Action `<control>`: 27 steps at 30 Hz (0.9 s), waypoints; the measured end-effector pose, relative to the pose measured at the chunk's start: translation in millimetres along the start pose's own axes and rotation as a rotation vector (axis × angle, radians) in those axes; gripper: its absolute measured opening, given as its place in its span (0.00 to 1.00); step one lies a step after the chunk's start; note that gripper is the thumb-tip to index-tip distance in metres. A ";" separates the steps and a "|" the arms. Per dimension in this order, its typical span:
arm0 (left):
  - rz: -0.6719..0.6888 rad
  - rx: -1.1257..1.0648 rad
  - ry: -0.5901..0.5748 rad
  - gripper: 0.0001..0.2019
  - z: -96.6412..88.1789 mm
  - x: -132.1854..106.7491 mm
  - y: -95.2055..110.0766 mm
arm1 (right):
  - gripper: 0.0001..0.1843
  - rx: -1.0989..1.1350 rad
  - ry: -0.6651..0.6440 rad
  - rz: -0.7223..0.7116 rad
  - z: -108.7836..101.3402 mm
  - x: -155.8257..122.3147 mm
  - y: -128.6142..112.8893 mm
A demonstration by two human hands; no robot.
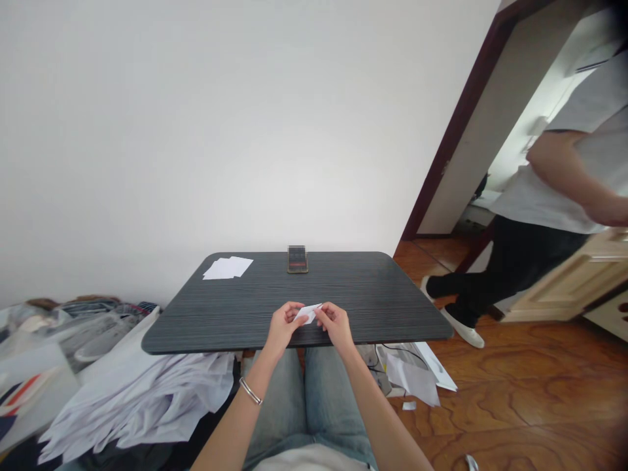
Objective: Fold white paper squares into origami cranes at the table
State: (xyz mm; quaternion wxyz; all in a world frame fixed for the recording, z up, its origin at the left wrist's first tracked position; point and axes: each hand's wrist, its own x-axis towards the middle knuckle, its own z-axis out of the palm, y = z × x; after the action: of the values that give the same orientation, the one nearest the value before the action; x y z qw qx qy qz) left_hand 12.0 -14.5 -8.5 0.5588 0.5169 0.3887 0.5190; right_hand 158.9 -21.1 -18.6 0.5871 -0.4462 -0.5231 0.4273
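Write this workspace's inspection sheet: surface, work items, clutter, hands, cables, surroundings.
Surface: dark wood-grained table with rounded corners.
Work items: small folded-looking white paper piece; loose white paper sheets, table's far left.
Clutter: dark rectangular object near far edge; rumpled white heap, lower left, material unclear.
Hands: left hand and right hand both pinch the paper piece.
Cables: thin dark cable below table's right side.
Surroundings: plain white wall; person in white top, right.

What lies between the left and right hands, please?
In the head view, a small folded white paper lies between the left hand and right hand, held by both.
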 end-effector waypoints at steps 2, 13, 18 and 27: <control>0.001 0.002 -0.003 0.16 0.5 -0.3 0.7 | 0.14 0.006 0.007 -0.003 -0.2 0.6 1.9; -0.013 -0.007 -0.029 0.16 0.7 -1.4 2.7 | 0.13 0.063 0.039 -0.008 -1.1 -0.1 -1.8; -0.015 -0.008 -0.054 0.16 0.5 -2.0 3.5 | 0.13 0.091 0.049 -0.010 -1.0 0.9 -2.9; -0.031 -0.005 -0.084 0.16 -1.4 -1.7 3.9 | 0.13 0.135 0.025 0.001 -2.2 1.2 -1.3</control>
State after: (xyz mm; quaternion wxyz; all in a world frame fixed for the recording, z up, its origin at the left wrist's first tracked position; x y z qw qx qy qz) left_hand 9.6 -16.2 -5.1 0.5840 0.5307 0.3714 0.4893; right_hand 161.2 -20.4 -17.2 0.6222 -0.4113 -0.4855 0.4561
